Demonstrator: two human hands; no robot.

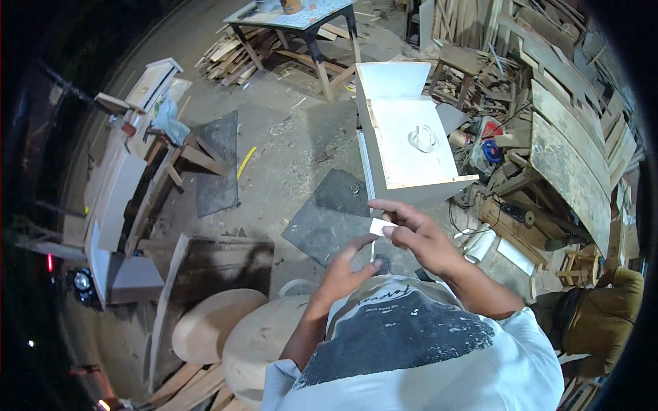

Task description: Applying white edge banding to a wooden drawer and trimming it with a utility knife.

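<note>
In the head view, my right hand pinches a small white rectangular piece, its index finger stretched out above it. Just left and below, my left hand has thumb and index finger apart, close beside a thin pale strip that runs down below the white piece; whether it touches the strip I cannot tell. Beyond my hands stands a white-lined cabinet, its side grey, with a round white coil or bundle lying on its white surface. A dark mat lies on the floor behind the left hand.
A table stands at the back over stacked offcuts. A white-topped bench is left. Round wooden boards lie lower left. Leaning sheets, wood scraps and cables crowd the right. Mustard fabric, perhaps someone's clothing, is lower right.
</note>
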